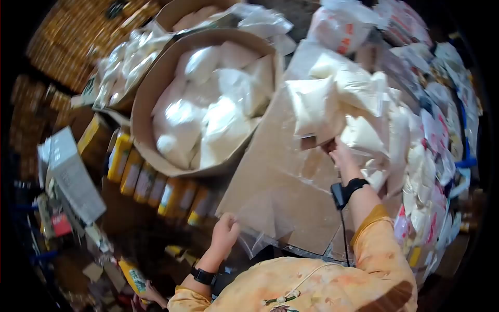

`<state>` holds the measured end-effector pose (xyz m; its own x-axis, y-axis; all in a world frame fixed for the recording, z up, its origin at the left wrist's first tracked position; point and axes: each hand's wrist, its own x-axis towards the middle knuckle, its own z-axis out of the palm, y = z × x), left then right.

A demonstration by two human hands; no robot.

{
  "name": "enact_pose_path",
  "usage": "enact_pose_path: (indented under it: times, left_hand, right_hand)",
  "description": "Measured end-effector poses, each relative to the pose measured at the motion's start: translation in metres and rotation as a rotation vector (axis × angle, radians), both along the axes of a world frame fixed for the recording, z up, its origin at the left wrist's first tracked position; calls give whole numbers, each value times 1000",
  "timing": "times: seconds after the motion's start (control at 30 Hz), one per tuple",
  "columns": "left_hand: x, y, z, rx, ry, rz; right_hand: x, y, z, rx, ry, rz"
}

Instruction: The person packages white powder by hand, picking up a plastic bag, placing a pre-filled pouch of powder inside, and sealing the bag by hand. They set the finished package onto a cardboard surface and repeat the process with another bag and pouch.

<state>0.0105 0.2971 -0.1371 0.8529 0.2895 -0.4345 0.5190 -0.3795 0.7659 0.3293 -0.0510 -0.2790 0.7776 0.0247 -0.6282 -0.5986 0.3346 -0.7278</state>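
My right hand [338,153] reaches to the lower corner of a clear plastic bag of cream-coloured powder [313,106]. Its fingers are closed at that corner and partly hidden. More bags of the same powder [358,88] are heaped beside and beyond it on a cardboard-covered table [270,187]. Near the table's left front corner, my left hand [226,229] is held with curled fingers. Clear plastic film [254,242] lies close to it; whether the fingers hold any cannot be made out.
A large round cardboard drum [136,122] with filled clear bags [228,125] stands left of the table. Yellow packages [140,182] line up below it. Another person's hand [150,294] holds a yellow packet [133,275] at lower left. White-and-red plastic bags [343,28] crowd the right side.
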Motion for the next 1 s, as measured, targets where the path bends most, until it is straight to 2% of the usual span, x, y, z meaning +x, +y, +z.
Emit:
enact_pose_path:
  times: [0.07, 0.1, 0.17, 0.23, 0.33, 0.37, 0.43, 0.47, 0.5, 0.57, 0.63, 0.67, 0.7, 0.77, 0.87, 0.93, 1.0]
  left_hand:
    - [-21, 4, -6, -62, 69, 52]
    - [-30, 4, -12, -104, 68, 84]
    - [-41, 1, -14, -103, 67, 101]
    - [-41, -3, -7, -138, 130, 120]
    - [-43, -6, -15, -152, 31, 117]
    - [-42, -7, -16, -133, 42, 122]
    - [-35, -7, -16, -102, 57, 104]
    - [-31, -7, -15, -105, 26, 106]
    - [-27, -8, -14, -109, -8, 103]
    - [-20, -9, -15, -136, -12, 136]
    - [-7, -14, -4, -146, -28, 121]
    - [-2, -18, -6, -188, -100, 123]
    - [6, -22, 4, -234, -41, 131]
    - [8, -31, -12, -221, -129, 99]
    - [16, -54, -11, -192, -131, -1]
    - [20, -70, -11, -208, -128, -39]
    - [19, -84, -6, -187, -128, -77]
  right_hand:
    - [16, 26, 17, 171, 52, -153]
    - [19, 42, 38, 81, 100, -199]
    - [30, 52, 43, 56, 152, -287]
    - [26, 59, 47, -57, 90, -286]
    - [23, 62, 46, -586, -52, -188]
    - [18, 57, 51, -778, -84, -74]
    - [-7, 61, 98, -1211, -132, 177]
    - [-13, 41, 87, -1070, -310, 105]
    - [-30, 35, 110, -1017, -461, 96]
    - [-58, 12, 161, -956, -397, 306]
    - [-88, -19, 183, -827, -527, 384]
    - [-102, -31, 196, -567, -507, 452]
    - [-113, -34, 214, -456, -504, 496]
    - [-126, -57, 212, -626, -478, 600]
    - [-146, -103, 147, -1020, -343, 651]
    - [-173, -133, 99, -949, -459, 299]
    - [-199, -157, 84, -933, -470, 24]
